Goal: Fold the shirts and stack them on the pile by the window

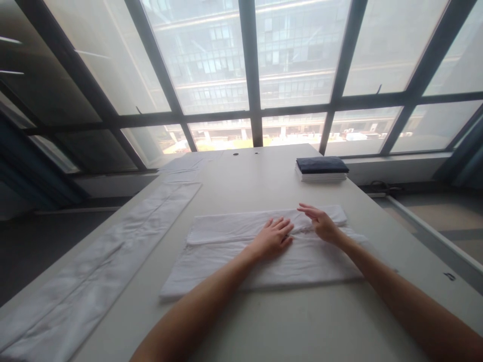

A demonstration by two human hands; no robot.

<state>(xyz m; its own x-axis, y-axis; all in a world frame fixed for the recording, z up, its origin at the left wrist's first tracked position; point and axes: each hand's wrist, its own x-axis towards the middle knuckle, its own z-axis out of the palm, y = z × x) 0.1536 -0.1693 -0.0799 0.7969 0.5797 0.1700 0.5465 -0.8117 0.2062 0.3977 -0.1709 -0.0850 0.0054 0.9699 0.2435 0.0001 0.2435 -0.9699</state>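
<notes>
A white cloth (226, 261), with its far part folded over toward me, lies in front of me on the table. My left hand (272, 237) rests flat on its middle, fingers spread and empty. To the right, my right hand (319, 223) is tilted on its edge over the folded strip, fingers stretched out and holding nothing that I can see. Wrinkles run through the fabric between and around both hands. Whether the cloth is a garment or a plain sheet I cannot tell.
A dark folded cloth (322, 164) tops a stack of folded white cloths (320, 177) at the far right. Along the left side of the white table (245, 186) lies a long white fabric (124, 251). Beyond stand large windows (211, 60). A small dark mark (450, 276) is near the right edge.
</notes>
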